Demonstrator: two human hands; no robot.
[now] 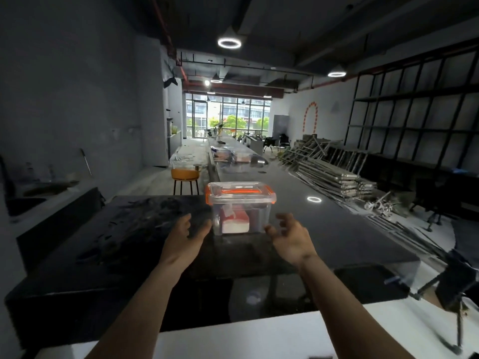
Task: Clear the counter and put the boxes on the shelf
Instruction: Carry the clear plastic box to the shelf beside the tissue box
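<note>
From the head camera, a clear plastic box (241, 208) with an orange-trimmed lid stands upright on the dark glossy counter (337, 229), and everything else is best placed from it. Inside the box, seen through its front wall, lies a red and white packet; what it is cannot be made out. The left hand (185, 235) is just beside the box's lower left corner, palm turned inward toward it, fingers spread wide and holding nothing; whether the thumb tip touches the wall cannot be told. The right hand (290, 235) is just beside the box's lower right corner, palm also facing the box, fingers loosely curled and apart, empty as well; its thumb comes close to the front edge of the box, but contact is unclear. Both bare forearms reach in from the near edge, over a white ledge (259, 335) that lies nearer the camera than the box. Behind the box and to its left, past the counter's edge, stands an orange stool (184, 174) on thin dark legs. Farther behind the box, along the same long counter, sit more clear containers (233, 155), blurred by distance. To the right of the box, off the counter, a pile of metal frames (329, 169) lies on the floor, and beyond that pile a tall dark shelf (414, 104) of open compartments runs along the right wall. Far behind the box, large windows (228, 115) show daylight and greenery.
</note>
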